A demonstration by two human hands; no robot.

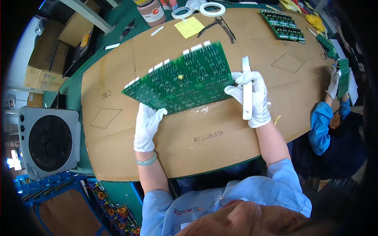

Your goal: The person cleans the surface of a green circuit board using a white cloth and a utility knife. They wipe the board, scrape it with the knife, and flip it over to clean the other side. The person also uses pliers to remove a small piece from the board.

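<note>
A large green circuit board is held up tilted above the cardboard, with white connectors along its far edge and a small yellowish spot near its middle. My left hand, white-gloved, grips the board's near edge toward its left end, its fingers mostly hidden underneath. At the board's right edge, my right hand, also gloved, has its thumb and fingertips closed by the corner. That same hand holds a flat white strip against its fingers, standing roughly lengthwise away from me.
Flattened cardboard covers the table. Beyond the board lie pliers, a yellow note, tape rolls and a pinkish bottle. More boards rest far right. A fan stands left; a co-worker's gloved hand holds another board.
</note>
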